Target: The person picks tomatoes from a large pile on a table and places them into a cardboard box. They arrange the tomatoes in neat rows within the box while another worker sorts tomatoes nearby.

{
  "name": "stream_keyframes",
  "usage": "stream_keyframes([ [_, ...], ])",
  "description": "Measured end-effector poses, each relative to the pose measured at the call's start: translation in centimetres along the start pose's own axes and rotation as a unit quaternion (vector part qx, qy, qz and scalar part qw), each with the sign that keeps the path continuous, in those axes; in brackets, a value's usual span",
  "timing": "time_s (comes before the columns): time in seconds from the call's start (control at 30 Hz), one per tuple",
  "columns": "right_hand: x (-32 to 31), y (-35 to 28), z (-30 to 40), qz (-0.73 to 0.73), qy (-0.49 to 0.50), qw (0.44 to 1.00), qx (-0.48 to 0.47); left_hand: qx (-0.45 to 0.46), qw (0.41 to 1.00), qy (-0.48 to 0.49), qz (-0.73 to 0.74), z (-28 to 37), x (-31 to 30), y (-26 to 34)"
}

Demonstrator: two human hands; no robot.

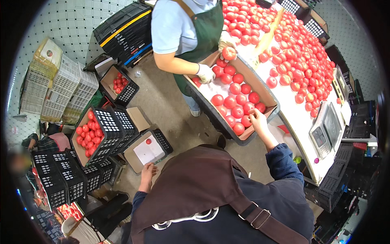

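A black crate lined with cardboard [271, 110] stands in front of me with red tomatoes [235, 88] lying in it. My right hand [259, 122] reaches over its near right side, fingertips against a tomato [246, 121]; whether they grip it is hidden. Low on the left, my left hand [148, 176] hangs with fingers loosely apart and nothing in them. Beside it is another lined crate [133, 156], where a single tomato [148, 141] rests on a white sheet [148, 151].
Across the crate, a co-worker's gloved hand [206, 74] is inside it; the other glove [227, 41] holds a tomato [228, 53]. Loose tomatoes [304, 65] cover the white table, with a scale [327, 129] at its edge. Tomato-filled crates [105, 134] stand left.
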State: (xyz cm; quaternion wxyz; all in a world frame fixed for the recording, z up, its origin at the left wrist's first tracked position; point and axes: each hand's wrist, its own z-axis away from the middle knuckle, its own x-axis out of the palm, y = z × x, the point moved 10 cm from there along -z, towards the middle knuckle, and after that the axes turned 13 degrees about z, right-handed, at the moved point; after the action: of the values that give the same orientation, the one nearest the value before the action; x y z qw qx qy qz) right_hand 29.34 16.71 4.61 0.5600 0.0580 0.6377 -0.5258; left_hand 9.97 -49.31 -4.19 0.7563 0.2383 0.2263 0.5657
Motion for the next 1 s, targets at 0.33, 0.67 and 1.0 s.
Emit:
stream_keyframes([
  [0.33, 4.1, -4.3, -8.2, 0.114, -0.05, 0.957, -0.261, 0.212, 0.968, -0.11, -0.08, -1.5, 26.4, 12.2],
  [0.67, 14.0, -5.1, -10.5, 0.399, -0.055, 0.857, -0.322, 0.412, 0.838, -0.147, -0.326, 2.5, 46.3, 20.1],
  [1.0, 2.0, -5.1, -5.9, -0.659, -0.393, 0.633, 0.106, 0.567, 0.678, -0.108, -0.456, 1.0, 51.2, 24.8],
])
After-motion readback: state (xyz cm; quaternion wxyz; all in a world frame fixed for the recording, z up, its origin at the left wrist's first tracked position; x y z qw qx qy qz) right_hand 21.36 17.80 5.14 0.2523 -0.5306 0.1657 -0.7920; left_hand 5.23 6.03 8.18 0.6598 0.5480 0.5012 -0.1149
